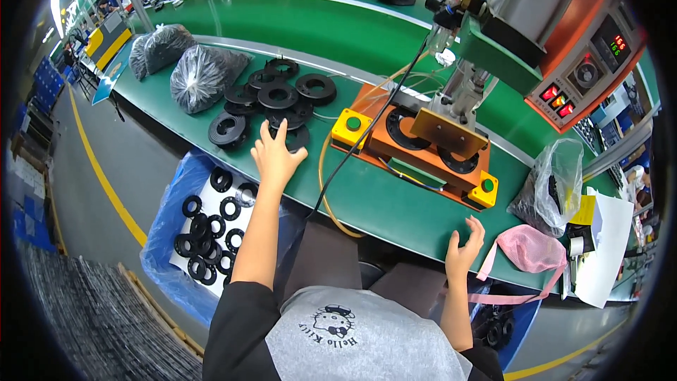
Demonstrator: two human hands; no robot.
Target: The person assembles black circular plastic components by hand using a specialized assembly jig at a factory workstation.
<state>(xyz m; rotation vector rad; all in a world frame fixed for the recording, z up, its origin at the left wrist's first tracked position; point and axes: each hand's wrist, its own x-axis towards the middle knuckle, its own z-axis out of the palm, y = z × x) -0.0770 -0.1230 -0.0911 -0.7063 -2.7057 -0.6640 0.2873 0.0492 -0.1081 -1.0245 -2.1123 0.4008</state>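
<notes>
My left hand [277,155] reaches over the green workbench, fingers spread, at the near edge of a pile of black plastic rings [278,95]. One ring [299,138] lies right by its fingertips; whether they touch it I cannot tell. My right hand [463,248] hovers near the bench's front edge with its fingers apart and slightly curled, holding nothing. Between the hands stands an orange press machine [423,148]. Black rings [458,162] sit in its base, partly hidden under a brass-coloured plate [448,132]. A green button [486,185] in a yellow housing is the machine part nearest my right hand.
Grey plastic bags [201,79] stand at the back left. A blue-lined box [166,240] with many smaller rings is below my left arm. At right lie a clear bag [553,190] and a pink mesh pouch [529,248]. A black cable [367,130] and yellowish hose cross the bench.
</notes>
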